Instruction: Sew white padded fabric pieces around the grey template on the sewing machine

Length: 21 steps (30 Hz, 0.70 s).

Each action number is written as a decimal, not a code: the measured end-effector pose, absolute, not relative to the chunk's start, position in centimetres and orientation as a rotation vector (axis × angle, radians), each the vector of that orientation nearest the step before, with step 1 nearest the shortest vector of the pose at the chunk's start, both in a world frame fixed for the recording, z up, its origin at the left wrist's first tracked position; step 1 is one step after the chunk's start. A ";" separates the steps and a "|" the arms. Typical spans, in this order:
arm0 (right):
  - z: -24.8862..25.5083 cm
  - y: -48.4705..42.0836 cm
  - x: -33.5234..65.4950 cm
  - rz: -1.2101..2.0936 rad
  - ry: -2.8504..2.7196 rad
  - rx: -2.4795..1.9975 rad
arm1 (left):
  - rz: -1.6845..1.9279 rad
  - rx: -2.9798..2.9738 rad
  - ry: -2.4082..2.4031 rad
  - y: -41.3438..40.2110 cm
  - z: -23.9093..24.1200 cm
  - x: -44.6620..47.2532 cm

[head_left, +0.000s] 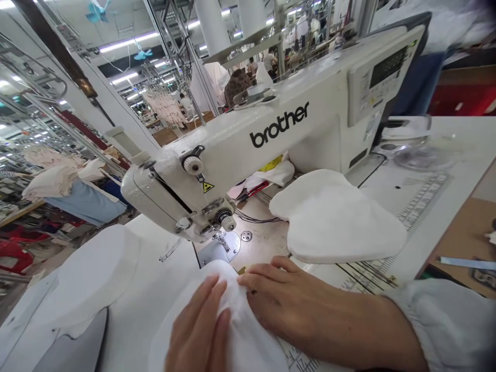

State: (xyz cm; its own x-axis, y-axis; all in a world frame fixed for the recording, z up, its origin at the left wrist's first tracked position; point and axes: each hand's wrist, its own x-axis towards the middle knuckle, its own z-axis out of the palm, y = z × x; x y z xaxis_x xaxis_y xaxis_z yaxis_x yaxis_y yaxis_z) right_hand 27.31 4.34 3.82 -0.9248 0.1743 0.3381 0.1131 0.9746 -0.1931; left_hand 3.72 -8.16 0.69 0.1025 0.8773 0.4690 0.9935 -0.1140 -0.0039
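Observation:
A white fabric piece [256, 341] lies on the sewing table just in front of the needle area of a Brother sewing machine [240, 129]. My left hand [199, 325] rests on top of it with the fingers stretched out flat. At the fabric's right edge, my right hand [290, 299] is closed, its thumb and fingers pinching the cloth; the fingertips are partly hidden. The lit presser foot [221, 241] stands just beyond the fabric's far tip. To the right, under the machine arm, sits a stack of white shaped pieces [337, 217].
Red-handled snips [256, 190] lie behind the needle area beside white cloth scraps [279, 175]. More round white pieces [96, 268] and a grey template-like sheet [77, 346] lie at left. Printed rulers [422, 201] mark the table's right side. A clear dish [418, 155] stands at far right.

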 end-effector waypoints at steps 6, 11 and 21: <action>4.3 4.5 28.5 0.383 -2.769 -0.245 | -0.316 -1.928 -1.865 -6.4 -1.4 6.7; 4.5 4.5 30.0 0.492 -2.795 -0.096 | -0.362 -1.998 -1.872 -6.9 -1.2 6.4; 4.5 4.5 31.1 0.521 -2.801 0.145 | -0.252 -2.074 -1.918 -7.2 0.5 7.2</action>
State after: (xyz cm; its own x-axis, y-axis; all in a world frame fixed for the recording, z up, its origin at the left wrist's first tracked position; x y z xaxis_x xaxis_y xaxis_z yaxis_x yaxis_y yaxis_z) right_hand 31.09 4.54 4.48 -0.9536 -0.0455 0.2975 -0.1494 0.9298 -0.3365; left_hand 7.23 -7.19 0.47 0.0914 0.9395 0.3303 0.9928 -0.0604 -0.1030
